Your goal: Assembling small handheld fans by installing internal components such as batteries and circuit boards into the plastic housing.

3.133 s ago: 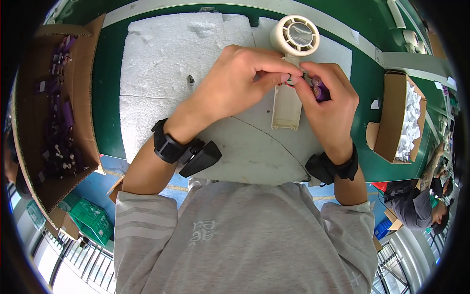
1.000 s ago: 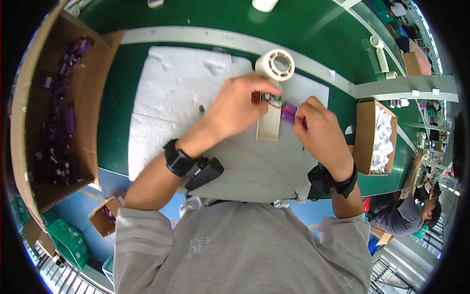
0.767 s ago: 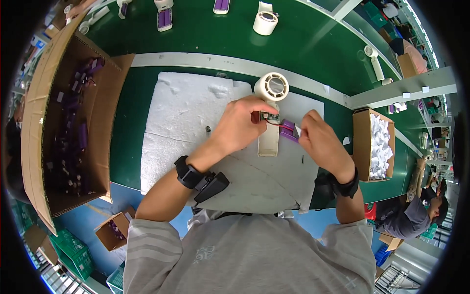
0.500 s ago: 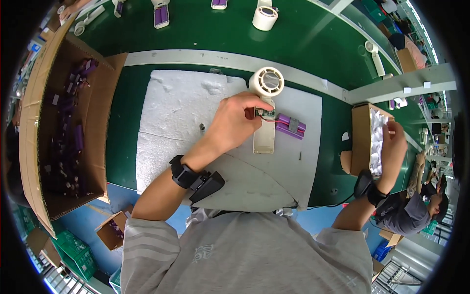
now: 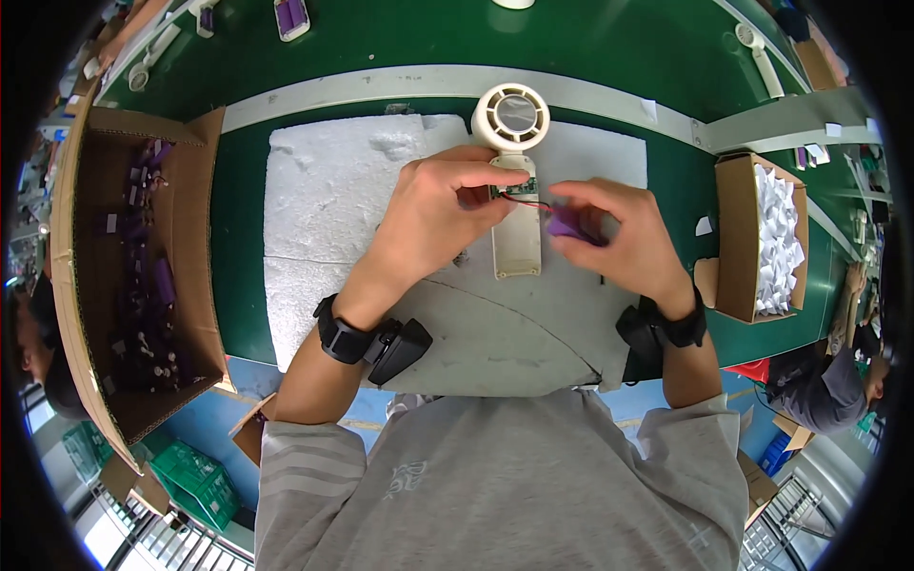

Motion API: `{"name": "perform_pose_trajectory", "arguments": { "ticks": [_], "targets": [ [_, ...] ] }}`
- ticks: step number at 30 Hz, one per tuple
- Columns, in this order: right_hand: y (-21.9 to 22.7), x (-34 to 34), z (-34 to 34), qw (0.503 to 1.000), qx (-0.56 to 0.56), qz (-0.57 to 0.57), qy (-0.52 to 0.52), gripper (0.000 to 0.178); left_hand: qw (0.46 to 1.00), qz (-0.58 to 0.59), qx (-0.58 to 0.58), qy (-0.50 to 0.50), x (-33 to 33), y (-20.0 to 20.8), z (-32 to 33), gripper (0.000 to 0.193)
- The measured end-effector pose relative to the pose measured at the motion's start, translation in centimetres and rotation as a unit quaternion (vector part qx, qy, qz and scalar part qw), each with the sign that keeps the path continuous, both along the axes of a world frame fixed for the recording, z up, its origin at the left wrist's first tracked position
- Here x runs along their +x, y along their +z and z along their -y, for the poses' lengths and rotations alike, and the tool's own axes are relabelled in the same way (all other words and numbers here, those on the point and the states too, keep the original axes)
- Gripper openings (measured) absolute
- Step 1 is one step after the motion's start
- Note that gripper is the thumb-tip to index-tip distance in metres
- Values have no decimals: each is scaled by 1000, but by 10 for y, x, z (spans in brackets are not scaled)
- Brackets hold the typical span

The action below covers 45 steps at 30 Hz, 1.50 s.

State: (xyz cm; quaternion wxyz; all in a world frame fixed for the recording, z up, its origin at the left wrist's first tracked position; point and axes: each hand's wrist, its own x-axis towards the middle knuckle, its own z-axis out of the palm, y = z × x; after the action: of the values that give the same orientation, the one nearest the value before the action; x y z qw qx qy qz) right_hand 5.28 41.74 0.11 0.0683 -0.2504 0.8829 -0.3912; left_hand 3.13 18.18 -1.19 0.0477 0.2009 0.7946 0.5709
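Place: assembly workshop (factory-like)
Green bench (image 5: 419, 40): opened fan (image 5: 517, 233), bare circuit board (image 5: 529, 187)
Carton (image 5: 197, 238): purple battery packs (image 5: 164, 281), nine o'clock
Crate (image 5: 195, 481): green plastic, eight o'clock
Co-worker (image 5: 821, 398): four o'clock

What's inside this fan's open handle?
A green circuit board is in or over the handle, near its top; the lower part looks bare. The left hand and board cover the rest.

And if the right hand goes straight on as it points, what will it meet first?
Likely the fan handle, apart from the wires to its battery; depth is unclear, so the right hand may pass above.
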Motion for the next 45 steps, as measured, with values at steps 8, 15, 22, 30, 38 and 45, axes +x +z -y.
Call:
{"name": "perform_pose_trajectory", "arguments": {
  "ticks": [8,15,22,30,38,45],
  "targets": [
    [22,6,6,782,-322,534,4,78,997,-51,-54,-5,0,6,2,34],
    [18,16,13,732,-413,534,89,96,992,-103,-73,12,1,1,0,34],
    [12,17,9,863,-305,396,68,91,991,-94,-96,9,3,4,0,34],
    [7,24,30,987,-134,-3,93,75,991,-120,-60,3,3,0,0,30],
    [1,27,33,986,-152,-4,66,68,992,-115,-52,-10,4,4,1,29],
    [0,28,26,992,-103,-51,58,66,990,-116,-70,-32,0,4,5,28]
  ]
}}
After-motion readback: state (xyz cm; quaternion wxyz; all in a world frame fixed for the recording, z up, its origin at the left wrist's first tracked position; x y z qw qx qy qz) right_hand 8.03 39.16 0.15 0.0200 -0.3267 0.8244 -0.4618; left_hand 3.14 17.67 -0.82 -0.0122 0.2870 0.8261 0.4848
